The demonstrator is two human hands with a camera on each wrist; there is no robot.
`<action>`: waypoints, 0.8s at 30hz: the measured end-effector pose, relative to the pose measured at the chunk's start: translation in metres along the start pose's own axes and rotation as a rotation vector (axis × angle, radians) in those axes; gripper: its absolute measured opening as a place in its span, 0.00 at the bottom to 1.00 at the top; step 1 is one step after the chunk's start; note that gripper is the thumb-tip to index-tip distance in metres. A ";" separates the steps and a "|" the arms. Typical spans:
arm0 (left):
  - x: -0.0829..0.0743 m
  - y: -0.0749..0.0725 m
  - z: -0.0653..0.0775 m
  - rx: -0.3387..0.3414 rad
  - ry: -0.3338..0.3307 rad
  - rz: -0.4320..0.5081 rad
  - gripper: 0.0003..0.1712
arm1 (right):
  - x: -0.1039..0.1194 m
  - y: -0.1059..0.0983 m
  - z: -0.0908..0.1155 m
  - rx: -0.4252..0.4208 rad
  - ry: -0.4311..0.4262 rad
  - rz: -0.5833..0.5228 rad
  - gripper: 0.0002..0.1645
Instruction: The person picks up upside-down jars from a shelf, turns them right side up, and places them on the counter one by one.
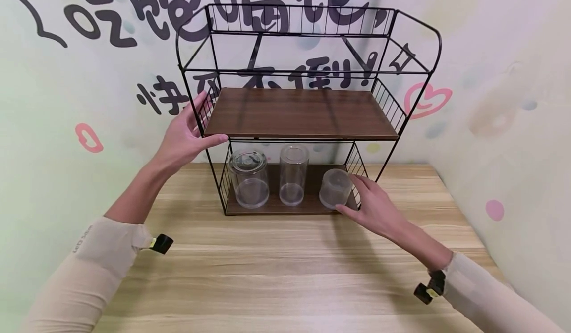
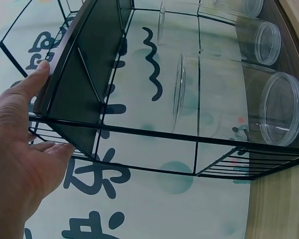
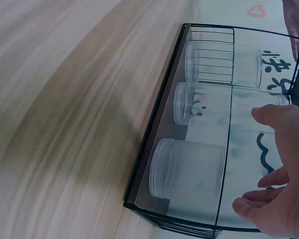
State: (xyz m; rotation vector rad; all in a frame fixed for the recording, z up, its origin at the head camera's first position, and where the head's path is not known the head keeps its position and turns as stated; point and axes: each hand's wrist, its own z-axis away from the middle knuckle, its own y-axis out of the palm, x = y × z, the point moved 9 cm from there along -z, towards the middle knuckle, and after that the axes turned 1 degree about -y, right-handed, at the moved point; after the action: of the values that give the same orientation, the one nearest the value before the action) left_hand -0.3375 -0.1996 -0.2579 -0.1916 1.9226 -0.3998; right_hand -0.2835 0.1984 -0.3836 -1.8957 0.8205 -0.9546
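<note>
A two-tier black wire rack with brown wooden shelves [image 1: 299,114] stands against the wall. My left hand [image 1: 185,135] grips its left side at the upper shelf, thumb on the front edge and fingers around the side frame. On the lower shelf [image 1: 285,209] stand a wide clear jar [image 1: 251,182] at left, a tall narrow clear jar [image 1: 293,177] in the middle and a short frosted jar [image 1: 334,190] at right. Beside the short jar is my right hand [image 1: 379,209], thumb and fingers spread. In the right wrist view that hand [image 3: 284,174] holds nothing and appears apart from the jar.
The rack stands on a light wood-grain table [image 1: 285,268]. Behind it rises a white wall [image 1: 111,85] with dark lettering and coloured shapes. Another wall [image 1: 513,125] meets the table's right edge. The rack's wire rails [image 1: 303,70] enclose its top.
</note>
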 end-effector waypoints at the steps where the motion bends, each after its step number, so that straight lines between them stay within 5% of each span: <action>1: 0.000 0.000 0.000 -0.001 -0.003 0.000 0.61 | 0.000 0.001 -0.003 -0.006 -0.001 -0.004 0.53; 24: 0.001 0.001 0.000 -0.016 -0.025 -0.025 0.61 | -0.022 0.037 -0.038 -0.037 0.111 -0.023 0.53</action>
State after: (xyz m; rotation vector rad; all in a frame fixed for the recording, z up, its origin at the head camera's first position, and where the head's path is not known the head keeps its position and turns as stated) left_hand -0.3383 -0.1994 -0.2593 -0.2303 1.9007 -0.3972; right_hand -0.3329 0.1857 -0.4089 -1.9008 0.8884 -1.0727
